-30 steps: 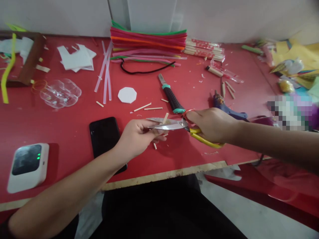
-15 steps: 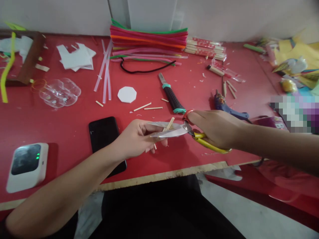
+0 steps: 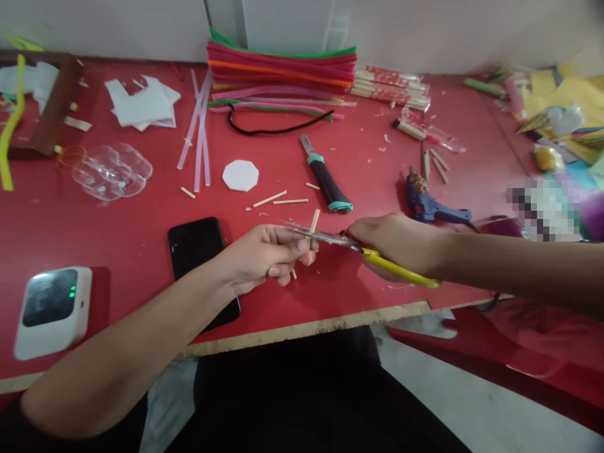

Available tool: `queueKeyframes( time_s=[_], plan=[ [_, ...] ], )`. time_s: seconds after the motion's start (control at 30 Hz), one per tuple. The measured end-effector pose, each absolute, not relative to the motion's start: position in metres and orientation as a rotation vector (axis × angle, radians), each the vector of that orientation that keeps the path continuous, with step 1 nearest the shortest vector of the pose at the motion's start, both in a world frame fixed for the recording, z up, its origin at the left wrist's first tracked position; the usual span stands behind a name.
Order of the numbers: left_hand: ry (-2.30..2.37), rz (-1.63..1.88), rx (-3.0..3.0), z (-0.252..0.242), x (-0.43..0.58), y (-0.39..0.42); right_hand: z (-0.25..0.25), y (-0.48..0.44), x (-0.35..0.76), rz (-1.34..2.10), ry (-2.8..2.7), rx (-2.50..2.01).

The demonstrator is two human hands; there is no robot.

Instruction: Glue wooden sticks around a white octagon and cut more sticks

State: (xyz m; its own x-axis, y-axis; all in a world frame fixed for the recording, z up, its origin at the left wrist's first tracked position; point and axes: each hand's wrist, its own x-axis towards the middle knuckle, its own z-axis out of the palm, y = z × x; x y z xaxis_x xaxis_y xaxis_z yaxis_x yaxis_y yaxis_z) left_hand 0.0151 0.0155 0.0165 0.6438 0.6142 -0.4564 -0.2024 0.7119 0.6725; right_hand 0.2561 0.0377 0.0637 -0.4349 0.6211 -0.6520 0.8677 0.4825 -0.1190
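Between its fingers my left hand [image 3: 268, 255] pinches a thin wooden stick [image 3: 315, 220], whose upper end sticks up past the fingertips. My right hand [image 3: 396, 242] is closed round the yellow handles of a pair of scissors [image 3: 399, 269]. The blades reach left across the stick, just above my left fingertips, and lie nearly together on it. Cut stick pieces [image 3: 270, 199] lie on the red table beyond my hands. Near them are a white octagonal piece [image 3: 240, 175] and a knife with a black and teal handle [image 3: 328, 179].
A black phone [image 3: 195, 245] lies under my left forearm, with a white device [image 3: 53, 311] farther left. To the right is a blue glue gun [image 3: 434, 204]. Coloured pipe cleaners [image 3: 283, 72] and packaged sticks [image 3: 391, 88] line the back. The table's edge [image 3: 311, 328] is close to my body.
The scissor blades have turned edge-on and come closer together across the stick. My left fingers now show curled round the stick, which stands more upright.
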Motion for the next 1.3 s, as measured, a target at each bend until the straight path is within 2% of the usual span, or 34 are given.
queueKeyframes(
  time_s=[0.4, 0.87, 1.0, 1.2, 1.3],
  plan=[
    [0.785, 0.481, 0.350, 0.016, 0.010, 0.027, 0.069, 0.038, 0.241, -0.753, 2.125, 1.315],
    [0.788, 0.637, 0.591, 0.020, 0.009, 0.024, 0.056, 0.044, 0.241, -0.734, 2.206, 1.377],
    [0.862, 0.692, 0.733, 0.017, 0.009, 0.021, 0.060, 0.048, 0.246, -0.707, 2.191, 1.510],
    [0.901, 0.759, 0.781, 0.017, 0.010, 0.019, 0.070, 0.057, 0.256, -0.443, 2.100, 1.984],
    [0.912, 0.843, 0.733, 0.015, 0.011, 0.020, 0.066, 0.057, 0.263, -0.373, 2.092, 2.049]
  ],
)
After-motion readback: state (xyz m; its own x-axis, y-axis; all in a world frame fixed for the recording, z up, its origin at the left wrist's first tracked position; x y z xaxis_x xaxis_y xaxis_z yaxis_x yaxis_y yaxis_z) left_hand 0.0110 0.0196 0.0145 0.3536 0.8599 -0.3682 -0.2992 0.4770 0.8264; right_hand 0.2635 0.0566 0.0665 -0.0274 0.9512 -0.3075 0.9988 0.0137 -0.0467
